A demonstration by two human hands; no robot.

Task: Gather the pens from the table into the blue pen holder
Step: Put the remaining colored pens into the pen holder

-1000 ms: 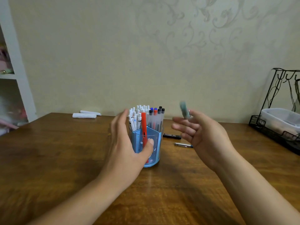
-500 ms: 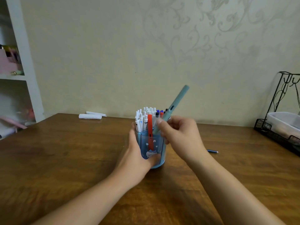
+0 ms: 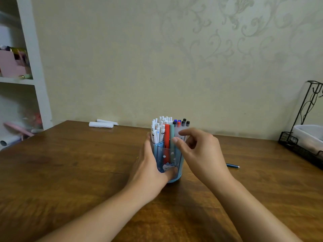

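The blue pen holder [image 3: 172,157] stands mid-table, packed with several white, red, blue and black pens. A teal pen [image 3: 172,135] stands upright in it beside a red pen [image 3: 167,136]. My left hand [image 3: 150,169] wraps the holder's left side, thumb across its front. My right hand [image 3: 199,154] hovers at the holder's right side with fingers apart, its fingertips next to the teal pen, holding nothing. A blue pen [image 3: 233,165] lies on the table behind my right wrist, partly hidden.
A wooden table [image 3: 70,172] fills the foreground. Two white rolled items [image 3: 102,124] lie at the back left edge. A black wire rack [image 3: 304,137] with a white tub stands at the right. White shelves [image 3: 35,75] are at the left.
My right hand brought the teal pen to the holder, slid it down inside and let go. My left hand closed around the holder and stayed there.
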